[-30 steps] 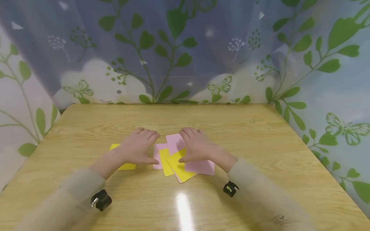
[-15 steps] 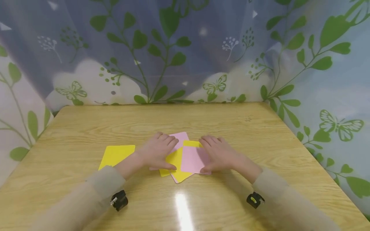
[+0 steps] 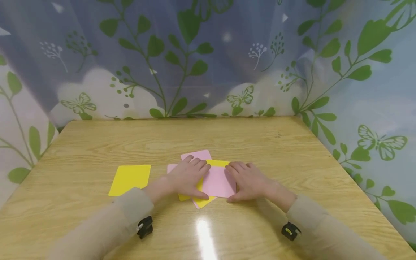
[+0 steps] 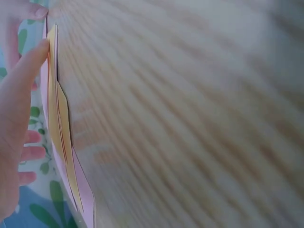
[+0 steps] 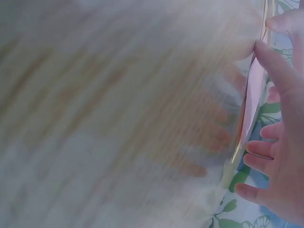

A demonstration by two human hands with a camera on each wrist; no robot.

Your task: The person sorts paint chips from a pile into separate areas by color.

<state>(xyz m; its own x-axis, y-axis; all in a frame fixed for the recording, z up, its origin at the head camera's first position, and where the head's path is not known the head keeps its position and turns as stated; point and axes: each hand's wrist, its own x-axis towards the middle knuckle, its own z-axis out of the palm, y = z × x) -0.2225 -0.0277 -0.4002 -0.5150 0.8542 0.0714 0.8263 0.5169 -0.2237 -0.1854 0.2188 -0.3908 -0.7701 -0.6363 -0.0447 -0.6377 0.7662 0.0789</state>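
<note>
Overlapping pink and yellow paper cards lie fanned in a loose pile on the table, with a pink card on top. A yellow card shows behind it and another pink card sticks out at the back. My left hand rests across the pile's left part, covering some of it, thumb at the near side. At the pile's right edge, my right hand touches the top card with spread fingers and thumb. In the left wrist view the layered card edges appear side-on beside the left thumb.
A separate yellow card lies left of the pile, close to the left sleeve. The wooden table ends at the back against a leaf-patterned curtain. A bright reflection falls on the tabletop in front of the pile.
My left hand has moved right, from beside the separate yellow card onto the pile, uncovering that card. My right hand has shifted right to the pile's edge. The head view has turned slightly.
</note>
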